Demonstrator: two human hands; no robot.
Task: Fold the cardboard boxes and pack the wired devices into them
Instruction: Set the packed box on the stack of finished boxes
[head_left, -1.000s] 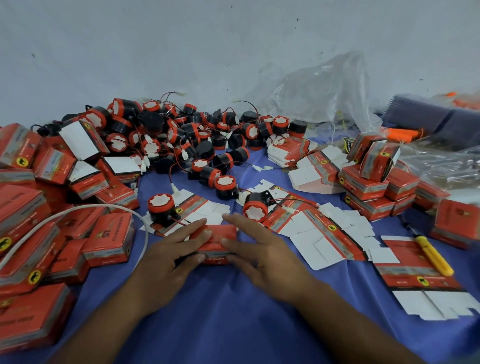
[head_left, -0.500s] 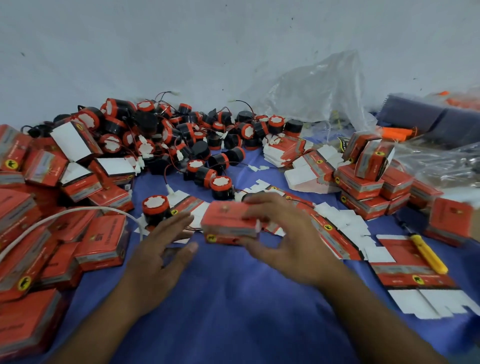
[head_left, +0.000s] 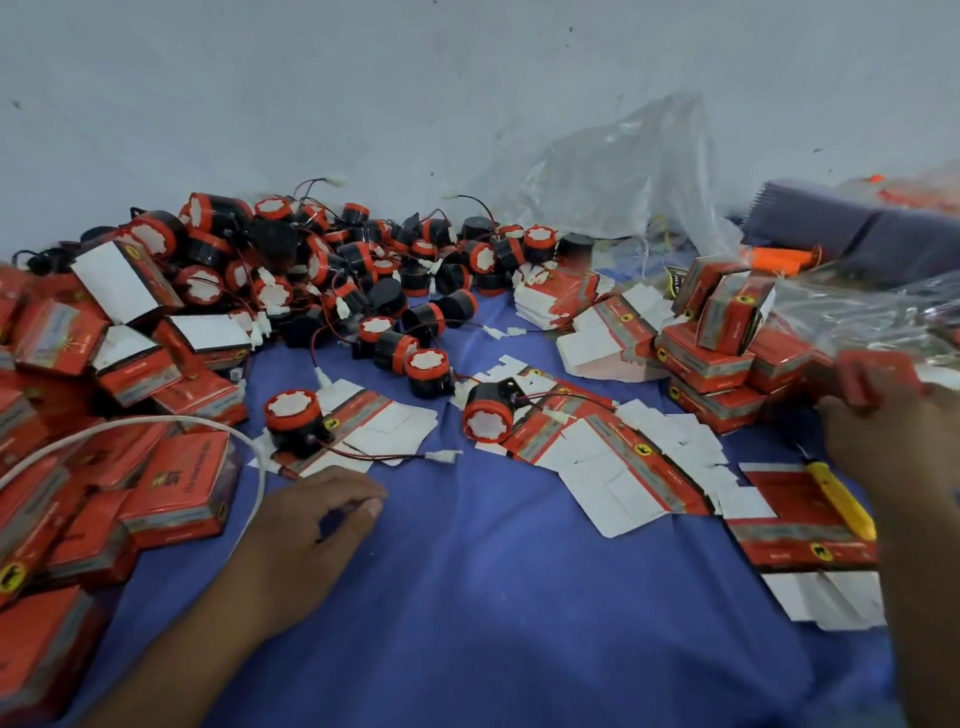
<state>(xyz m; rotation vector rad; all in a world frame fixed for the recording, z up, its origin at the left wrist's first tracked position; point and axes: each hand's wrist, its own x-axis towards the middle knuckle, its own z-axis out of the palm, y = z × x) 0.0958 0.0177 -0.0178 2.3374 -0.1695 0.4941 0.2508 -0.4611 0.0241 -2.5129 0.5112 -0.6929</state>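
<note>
My right hand (head_left: 865, 441) is far out at the right and grips a closed red box (head_left: 878, 375), blurred by motion, beside a stack of packed red boxes (head_left: 711, 364). My left hand (head_left: 317, 519) rests on the blue cloth (head_left: 493, 597) with loosely curled fingers and holds nothing. Just beyond it lie two black-and-orange wired devices, one (head_left: 293, 421) on a flat box blank (head_left: 384, 421), the other (head_left: 488, 413) on more flat blanks (head_left: 613, 457). A big heap of wired devices (head_left: 332, 270) fills the back.
Packed red boxes (head_left: 176, 483) crowd the left side, with a white cable (head_left: 156, 423) looping over them. A yellow-handled tool (head_left: 839, 499) lies on a flat blank at the right. A clear plastic bag (head_left: 613, 176) and grey folded material (head_left: 852, 223) sit at the back right.
My right hand has carried the closed red box from the middle to the stack at the far right. My left hand let go of it and dropped onto the cloth.
</note>
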